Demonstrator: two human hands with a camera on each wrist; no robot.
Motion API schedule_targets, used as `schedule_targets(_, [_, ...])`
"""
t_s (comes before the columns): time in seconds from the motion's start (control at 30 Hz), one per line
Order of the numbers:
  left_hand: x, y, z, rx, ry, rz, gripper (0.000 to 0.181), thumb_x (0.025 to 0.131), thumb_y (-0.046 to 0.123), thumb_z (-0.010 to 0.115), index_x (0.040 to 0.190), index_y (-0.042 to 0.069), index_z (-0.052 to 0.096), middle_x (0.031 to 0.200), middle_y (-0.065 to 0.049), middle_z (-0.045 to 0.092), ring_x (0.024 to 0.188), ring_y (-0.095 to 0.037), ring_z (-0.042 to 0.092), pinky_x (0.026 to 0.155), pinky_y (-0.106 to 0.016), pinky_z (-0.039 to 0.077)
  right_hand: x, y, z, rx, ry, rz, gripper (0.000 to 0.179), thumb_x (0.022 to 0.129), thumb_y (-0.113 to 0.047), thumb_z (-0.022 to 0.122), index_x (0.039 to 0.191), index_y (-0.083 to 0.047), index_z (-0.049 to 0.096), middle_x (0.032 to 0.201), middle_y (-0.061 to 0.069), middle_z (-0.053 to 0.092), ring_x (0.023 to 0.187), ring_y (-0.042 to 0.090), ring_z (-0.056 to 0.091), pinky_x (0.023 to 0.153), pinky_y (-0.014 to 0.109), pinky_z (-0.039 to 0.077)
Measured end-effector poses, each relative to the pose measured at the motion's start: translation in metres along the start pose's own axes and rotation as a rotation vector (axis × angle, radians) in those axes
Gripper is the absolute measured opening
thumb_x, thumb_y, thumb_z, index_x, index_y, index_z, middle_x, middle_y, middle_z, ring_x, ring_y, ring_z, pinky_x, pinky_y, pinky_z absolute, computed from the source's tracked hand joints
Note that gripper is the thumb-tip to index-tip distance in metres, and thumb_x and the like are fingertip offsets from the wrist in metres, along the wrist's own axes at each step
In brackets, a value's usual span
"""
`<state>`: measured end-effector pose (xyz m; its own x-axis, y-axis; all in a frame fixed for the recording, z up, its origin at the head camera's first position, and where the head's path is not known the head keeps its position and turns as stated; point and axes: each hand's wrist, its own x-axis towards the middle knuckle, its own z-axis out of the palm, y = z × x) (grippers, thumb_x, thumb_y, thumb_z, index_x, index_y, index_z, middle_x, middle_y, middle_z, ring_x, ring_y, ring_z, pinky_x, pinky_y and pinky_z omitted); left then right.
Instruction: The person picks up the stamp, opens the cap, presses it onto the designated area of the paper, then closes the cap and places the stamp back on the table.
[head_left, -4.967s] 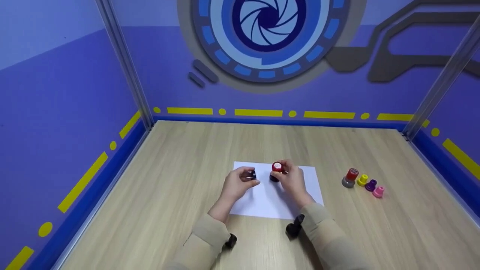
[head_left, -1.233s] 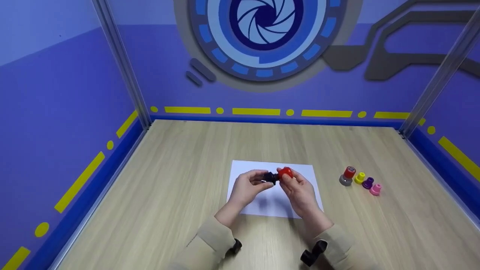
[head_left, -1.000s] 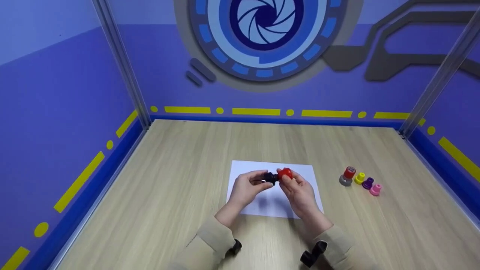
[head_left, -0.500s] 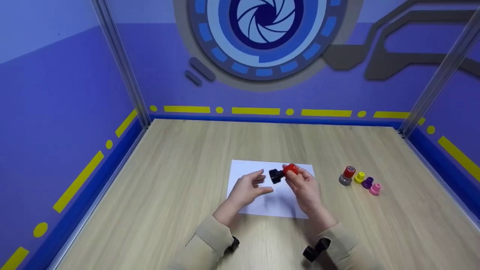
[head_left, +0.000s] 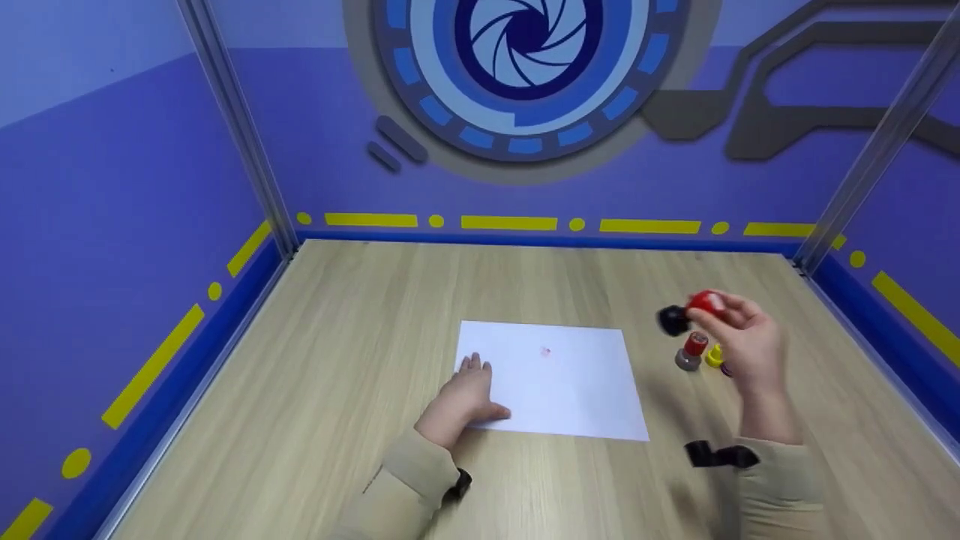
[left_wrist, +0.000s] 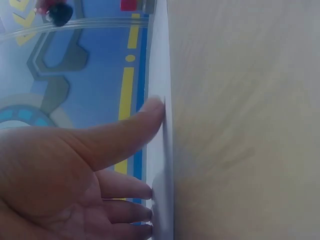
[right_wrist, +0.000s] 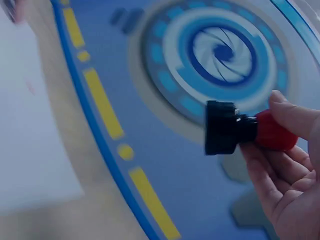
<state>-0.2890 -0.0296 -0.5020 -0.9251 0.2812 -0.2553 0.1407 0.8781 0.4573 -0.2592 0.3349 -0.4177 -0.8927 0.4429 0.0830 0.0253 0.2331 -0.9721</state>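
Note:
My right hand [head_left: 756,352] grips a stamp by its red knob [right_wrist: 275,131], lifted above the table at the right. The stamp's black capped end [right_wrist: 220,128] points left, as the right wrist view shows. My left hand [head_left: 463,396] rests on the left side of a white sheet of paper [head_left: 570,397], its fingers extended and thumb spread. A small, faint red print [head_left: 545,352] marks the upper middle of the sheet. Below the held stamp, a second stamp with a red and grey body [head_left: 695,346] stands upright on the table.
A small yellow stamp [head_left: 715,355] stands beside the red and grey one. Just the edge of a purple stamp [head_left: 726,368] shows past my right hand. Purple-blue panels [head_left: 150,225] enclose the wooden table [head_left: 360,315] at the back and both sides.
The black end was between both hands; my left hand released it and went down onto the paper. My right hand carried the stamp right, now covering the pink stamp and uncovering the red print.

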Motion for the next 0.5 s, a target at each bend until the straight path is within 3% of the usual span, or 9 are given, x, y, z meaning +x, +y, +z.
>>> schedule_targets(0.07, [-0.002, 0.0, -0.001, 0.024, -0.013, -0.002, 0.094, 0.088, 0.035, 0.083, 0.157, -0.006, 0.034, 0.169, -0.027, 0.019, 0.16, -0.04, 0.016, 0.13, -0.05, 0.022, 0.006, 0.004, -0.024, -0.116, 0.04, 0.063, 0.057, 0.084, -0.043, 0.084, 0.133, -0.022, 0.063, 0.114, -0.021, 0.07, 0.103, -0.004, 0.061, 0.092, 0.015, 0.049])
schedule_targets(0.17, [-0.002, 0.001, -0.002, 0.033, -0.027, -0.008, 0.094, 0.088, 0.035, 0.082, 0.157, -0.005, 0.033, 0.17, -0.026, 0.018, 0.16, -0.039, 0.015, 0.13, -0.049, 0.022, 0.013, 0.012, -0.057, -0.233, 0.051, 0.167, 0.074, 0.086, -0.051, 0.08, 0.147, -0.018, 0.053, 0.143, 0.002, 0.063, 0.124, 0.016, 0.058, 0.111, 0.037, 0.048])
schedule_targets(0.27, [-0.002, 0.001, -0.002, 0.035, -0.028, -0.012, 0.094, 0.089, 0.035, 0.082, 0.158, -0.005, 0.032, 0.17, -0.026, 0.018, 0.16, -0.039, 0.015, 0.13, -0.05, 0.023, 0.018, 0.024, -0.085, -0.309, 0.029, 0.227, 0.083, 0.091, -0.049, 0.076, 0.155, -0.009, 0.043, 0.159, 0.019, 0.046, 0.141, 0.037, 0.045, 0.119, 0.059, 0.037])
schedule_targets(0.3, [-0.002, 0.001, -0.002, 0.038, -0.027, -0.012, 0.094, 0.089, 0.035, 0.082, 0.158, -0.005, 0.032, 0.17, -0.026, 0.018, 0.16, -0.039, 0.016, 0.13, -0.05, 0.023, 0.02, 0.028, -0.093, -0.335, 0.019, 0.24, 0.084, 0.093, -0.047, 0.074, 0.157, -0.005, 0.038, 0.162, 0.024, 0.038, 0.143, 0.044, 0.039, 0.119, 0.061, 0.037])
schedule_targets(0.5, [-0.002, 0.001, -0.001, 0.047, -0.014, -0.011, 0.094, 0.088, 0.036, 0.082, 0.157, -0.005, 0.033, 0.169, -0.026, 0.018, 0.16, -0.039, 0.017, 0.129, -0.05, 0.025, 0.026, 0.053, -0.118, -0.435, -0.054, 0.271, 0.078, 0.093, -0.029, 0.076, 0.151, 0.007, 0.037, 0.154, 0.037, 0.037, 0.132, 0.052, 0.041, 0.11, 0.067, 0.038])
